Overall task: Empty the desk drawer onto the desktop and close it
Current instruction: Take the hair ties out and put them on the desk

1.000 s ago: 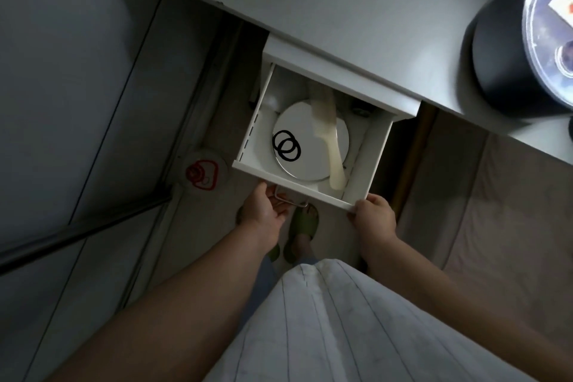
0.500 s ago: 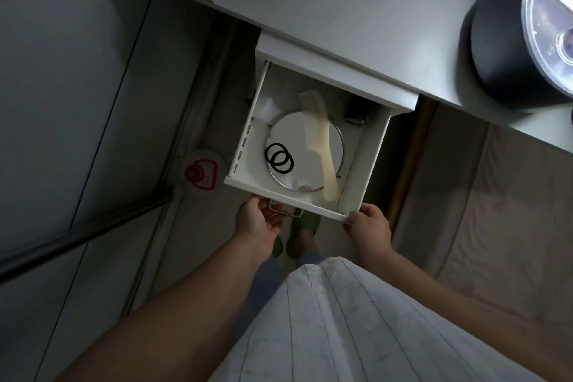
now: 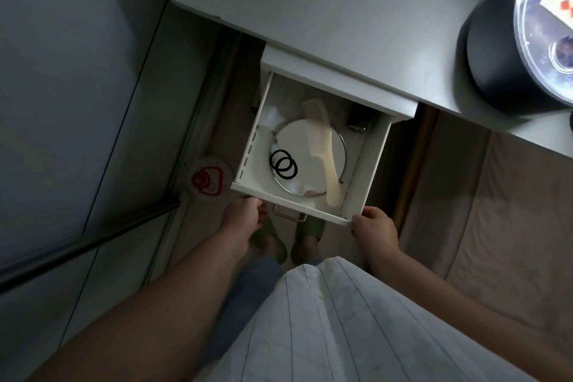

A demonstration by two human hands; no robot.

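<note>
The white desk drawer (image 3: 248, 158) stands pulled out below the white desktop (image 3: 325, 3). Inside lie a round white mirror (image 3: 305, 139), a cream comb (image 3: 324, 152) across it, two black hair ties (image 3: 283, 164) on its left, and a dark small object (image 3: 358, 121) at the back right. My left hand (image 3: 243, 215) grips the drawer's front edge at the left, beside the metal handle (image 3: 290, 215). My right hand (image 3: 373, 228) grips the front right corner.
A black round appliance with a clear lid (image 3: 524, 49) sits on the desktop at the right. A white disc with a red mark (image 3: 207, 178) lies on the floor left of the drawer. My feet in green slippers (image 3: 305, 234) stand under the drawer front. A bed (image 3: 496, 226) is at the right.
The drawer has slid farther out toward me under both hands, so more of its inside and the dark object at the back now show.
</note>
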